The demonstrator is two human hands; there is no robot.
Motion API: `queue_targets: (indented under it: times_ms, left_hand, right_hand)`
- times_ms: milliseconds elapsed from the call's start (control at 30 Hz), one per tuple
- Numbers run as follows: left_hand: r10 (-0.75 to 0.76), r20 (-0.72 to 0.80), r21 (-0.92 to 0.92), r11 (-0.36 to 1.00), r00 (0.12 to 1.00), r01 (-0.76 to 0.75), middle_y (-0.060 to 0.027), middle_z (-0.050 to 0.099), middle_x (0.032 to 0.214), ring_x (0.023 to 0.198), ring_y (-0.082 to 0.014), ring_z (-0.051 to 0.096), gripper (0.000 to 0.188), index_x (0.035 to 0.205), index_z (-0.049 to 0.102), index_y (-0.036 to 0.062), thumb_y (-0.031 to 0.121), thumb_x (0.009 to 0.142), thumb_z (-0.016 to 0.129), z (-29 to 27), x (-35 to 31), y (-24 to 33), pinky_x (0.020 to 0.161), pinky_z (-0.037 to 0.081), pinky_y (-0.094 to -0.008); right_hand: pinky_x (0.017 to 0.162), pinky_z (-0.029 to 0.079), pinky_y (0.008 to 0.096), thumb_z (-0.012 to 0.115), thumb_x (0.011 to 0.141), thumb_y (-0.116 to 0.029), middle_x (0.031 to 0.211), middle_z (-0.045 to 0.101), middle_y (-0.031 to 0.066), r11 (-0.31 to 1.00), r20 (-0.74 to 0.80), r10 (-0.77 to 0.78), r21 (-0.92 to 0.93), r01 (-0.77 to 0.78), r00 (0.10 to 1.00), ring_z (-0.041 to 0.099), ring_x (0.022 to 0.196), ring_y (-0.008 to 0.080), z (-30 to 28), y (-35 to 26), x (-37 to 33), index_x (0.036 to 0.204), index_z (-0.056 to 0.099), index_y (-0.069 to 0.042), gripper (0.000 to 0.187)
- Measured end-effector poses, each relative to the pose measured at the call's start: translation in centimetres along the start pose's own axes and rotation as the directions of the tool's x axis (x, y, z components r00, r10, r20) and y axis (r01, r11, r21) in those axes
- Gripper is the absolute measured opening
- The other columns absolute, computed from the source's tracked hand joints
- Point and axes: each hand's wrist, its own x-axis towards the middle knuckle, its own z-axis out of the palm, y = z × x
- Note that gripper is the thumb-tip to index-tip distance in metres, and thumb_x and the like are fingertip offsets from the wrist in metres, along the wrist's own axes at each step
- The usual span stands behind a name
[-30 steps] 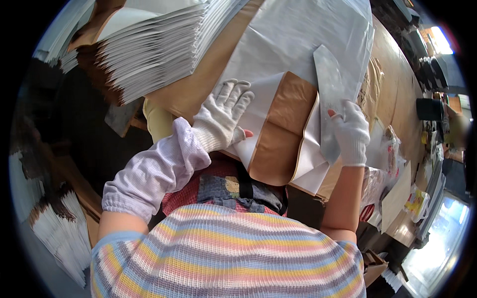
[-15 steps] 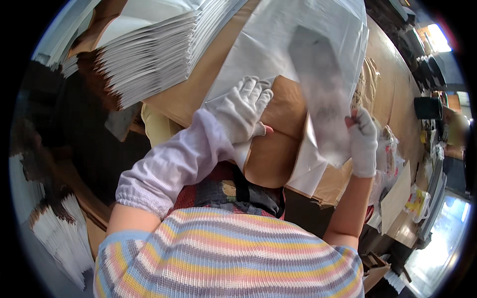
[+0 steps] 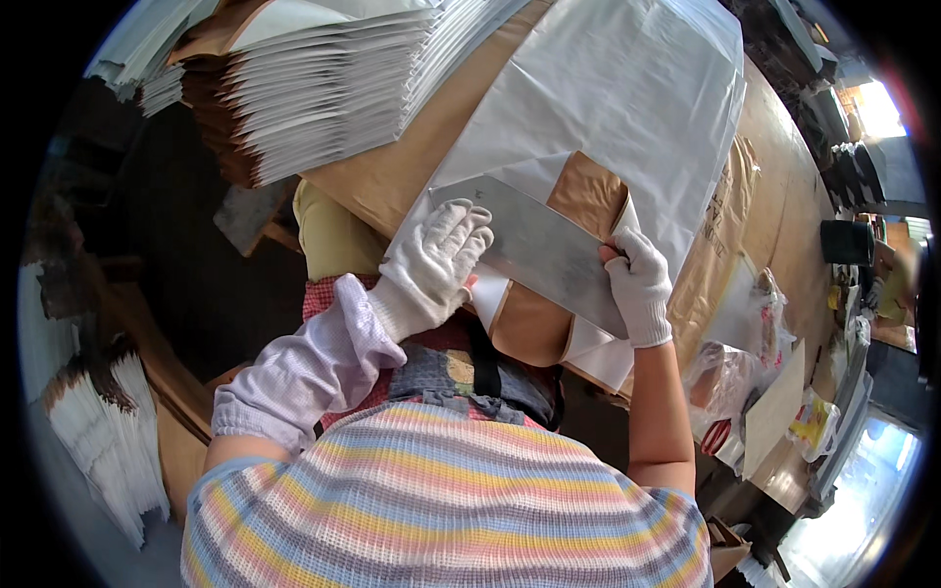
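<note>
A large white paper bag (image 3: 608, 108) lies on the table, its near end folded open to a brown inner side (image 3: 524, 321). Across that opened end rests a flat grey metal plate (image 3: 549, 250), long and straight-edged. My right hand (image 3: 639, 289), in a white glove with bare fingertips, grips the plate near its right part, thumb on top. My left hand (image 3: 436, 260), gloved and with a pale lilac sleeve above it, has its fingers stretched out by the plate's left end. Whether the left palm touches the plate or only the paper, I cannot tell.
A thick stack of folded white bags with brown ends (image 3: 333, 93) stands at the far left. Another white stack (image 3: 108, 431) is at lower left. Along the right are brown wrapping paper (image 3: 723, 235), clear plastic bags (image 3: 730, 377) and red-handled scissors (image 3: 717, 437).
The metal plate has swung from upright over the bag to lying slantwise across its opened end. My right hand has moved left and down with it; my left hand has shifted left and nearer me.
</note>
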Motion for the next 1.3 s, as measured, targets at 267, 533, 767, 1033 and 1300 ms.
queue_targets:
  times_ms: [267, 533, 767, 1033, 1300]
  left_hand:
    - [-0.022, -0.009, -0.087, 0.996, 1.0, 0.021, -0.0222, 0.061, 0.14, 0.141, -0.0394, 0.047, 0.065, 0.13, 0.063, -0.0067, 0.012, 0.07, 0.077, 0.5, -0.3, -0.5, 0.122, 0.036, -0.0462]
    - [0.025, -0.051, -0.077, 0.997, 0.998, -0.029, -0.0231, 0.061, 0.14, 0.139, -0.041, 0.049, 0.06, 0.128, 0.062, -0.0073, 0.011, 0.072, 0.075, 0.5, 0.0, -0.9, 0.118, 0.039, -0.0475]
    - [0.079, 0.013, -0.037, 0.996, 0.997, -0.079, -0.0295, 0.057, 0.141, 0.137, -0.0487, 0.05, 0.056, 0.134, 0.056, -0.009, 0.009, 0.082, 0.066, -0.3, 0.5, -0.7, 0.117, 0.038, -0.0567]
    - [0.045, 0.168, 0.07, 0.996, 0.985, -0.058, -0.0254, 0.044, 0.158, 0.149, -0.0496, 0.035, 0.057, 0.148, 0.055, 0.0041, 0.011, 0.092, 0.062, -1.0, 0.7, 0.5, 0.124, 0.029, -0.0538]
    - [0.056, 0.142, 0.059, 0.996, 0.988, -0.065, -0.0246, 0.044, 0.158, 0.149, -0.0498, 0.035, 0.063, 0.149, 0.054, 0.0066, 0.009, 0.087, 0.066, -0.8, 0.5, 0.0, 0.123, 0.031, -0.0551]
  right_hand:
    - [0.073, 0.051, 0.0371, 0.067, 0.082, 0.002, 0.085, 0.064, 0.017, 1.0, 0.014, -0.003, 0.012, 0.003, 1.0, 0.062, 0.077, 0.0317, 0.4, 0.1, 0.4, 0.092, 0.064, 0.001, 0.01]
    - [0.071, 0.05, 0.0395, 0.068, 0.083, 0.001, 0.084, 0.063, 0.0173, 0.996, -0.022, -0.085, -0.01, 0.085, 0.996, 0.063, 0.075, 0.0349, 0.6, 0.4, 0.4, 0.093, 0.064, 0.0, 0.011]
    - [0.117, 0.036, 0.055, 0.076, 0.083, -0.032, 0.147, 0.055, 0.0146, 0.859, 0.005, -0.342, -0.405, 0.315, 0.94, 0.05, 0.137, 0.0345, 3.3, -0.7, -2.2, 0.136, 0.063, -0.008, 0.059]
    - [0.129, 0.017, 0.0533, 0.071, 0.083, -0.058, 0.16, 0.044, 0.0147, 0.868, 0.136, -0.268, -0.396, 0.3, 0.954, 0.037, 0.15, 0.0319, 2.5, -1.0, -3.5, 0.147, 0.057, -0.009, 0.081]
    - [0.127, 0.025, 0.0538, 0.075, 0.081, -0.054, 0.157, 0.046, 0.0168, 0.859, 0.182, -0.358, -0.319, 0.4, 0.916, 0.039, 0.149, 0.0326, 2.0, -0.2, -2.6, 0.142, 0.06, -0.007, 0.078]
